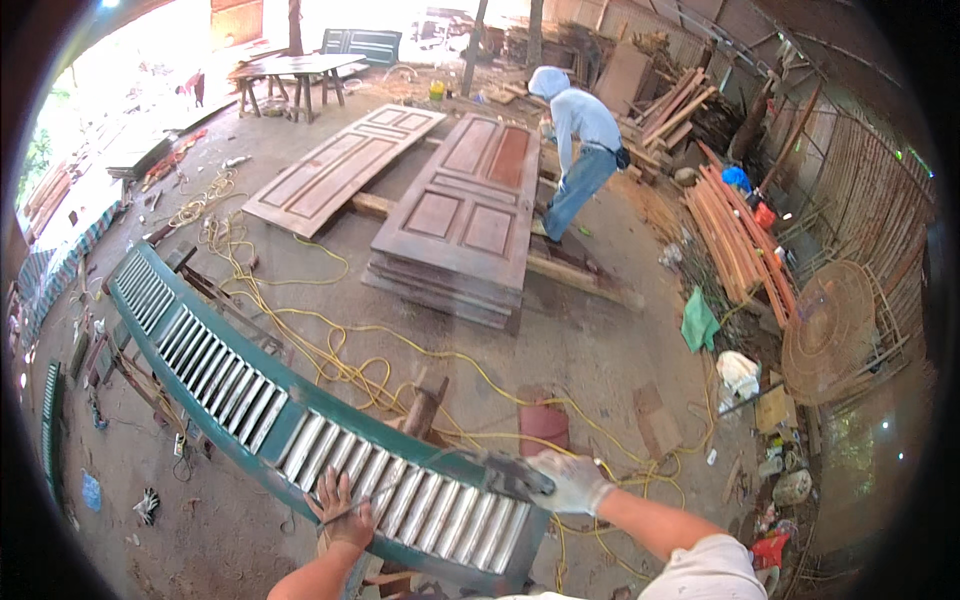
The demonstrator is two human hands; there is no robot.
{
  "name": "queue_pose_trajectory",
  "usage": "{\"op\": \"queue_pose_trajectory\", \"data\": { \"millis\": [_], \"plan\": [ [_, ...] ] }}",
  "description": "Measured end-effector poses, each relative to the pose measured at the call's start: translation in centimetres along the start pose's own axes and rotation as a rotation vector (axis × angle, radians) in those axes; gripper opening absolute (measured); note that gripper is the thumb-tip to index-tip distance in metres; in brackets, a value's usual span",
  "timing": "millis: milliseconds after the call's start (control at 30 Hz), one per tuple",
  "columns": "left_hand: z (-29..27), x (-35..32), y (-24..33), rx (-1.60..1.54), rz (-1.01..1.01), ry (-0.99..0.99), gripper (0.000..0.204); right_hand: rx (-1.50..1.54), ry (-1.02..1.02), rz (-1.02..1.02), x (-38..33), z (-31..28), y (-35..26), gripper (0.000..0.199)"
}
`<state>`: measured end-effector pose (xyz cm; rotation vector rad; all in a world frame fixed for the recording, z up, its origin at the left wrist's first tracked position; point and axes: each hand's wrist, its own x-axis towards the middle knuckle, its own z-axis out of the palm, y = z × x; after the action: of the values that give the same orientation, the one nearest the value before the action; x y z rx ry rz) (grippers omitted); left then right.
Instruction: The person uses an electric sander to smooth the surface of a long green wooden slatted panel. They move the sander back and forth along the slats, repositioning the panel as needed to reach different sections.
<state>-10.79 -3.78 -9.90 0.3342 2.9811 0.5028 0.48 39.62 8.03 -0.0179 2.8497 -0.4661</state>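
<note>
Green louvred shutter (250, 400): long panel with pale slats in a green frame, lying raised on wooden trestles across the lower left, running from the upper left down to the person's hands.

Left hand (340, 512): bare, fingers spread flat on the slats near the shutter's near end; grip open, palm pressing down, holding nothing.

Right hand (572, 482): in a pale work glove, grip closed around a dark tool (510, 472) whose head lies on the shutter's upper frame rail. The kind of tool cannot be told.

Yellow cable (330, 350): looped and tangled over the concrete floor (600, 350) behind the shutter, trailing toward the right hand.

Stacked brown panelled doors (465, 215): several laid flat on timber beams, beyond the cable. A single brown door (345, 165) lies just to their left.

Second person (580, 150): in a pale hooded top and blue trousers, bent over at the far side of the door stack.

Bundle of reddish wooden slats (740, 240): on the floor at right, near a round woven basket tray (828, 330).

Wooden desk (300, 70): far background, upper left.
</note>
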Motion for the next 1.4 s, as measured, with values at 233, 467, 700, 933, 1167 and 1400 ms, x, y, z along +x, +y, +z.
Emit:
{"op": "queue_pose_trajectory", "data": {
  "millis": [233,467,700,933,1167,1400],
  "plan": [
    [1.5,-0.2,0.2,-0.074,0.071,0.079,0.072,-0.107,0.044,0.021,-4.2,1.2,2.2,0.060],
    [1.0,-0.1,0.1,0.063,0.032,0.072,0.078,-0.002,-0.030,-0.030,5.1,2.9,-0.3,0.068],
    [2.0,0.9,0.7,0.031,0.063,0.100,0.073,0.072,0.167,-0.115,11.4,1.9,-6.7,0.062],
    [2.0,0.7,0.4,0.011,0.011,0.075,0.073,0.009,0.172,-0.196,21.4,3.1,-13.1,0.053],
    [1.7,0.7,0.3,-0.081,0.019,0.077,0.070,-0.054,0.169,-0.241,32.7,3.6,-19.8,0.047],
    [2.1,0.7,-0.1,0.027,0.013,0.066,0.070,-0.013,0.108,-0.288,38.2,2.7,-24.3,0.045]
  ]
}}
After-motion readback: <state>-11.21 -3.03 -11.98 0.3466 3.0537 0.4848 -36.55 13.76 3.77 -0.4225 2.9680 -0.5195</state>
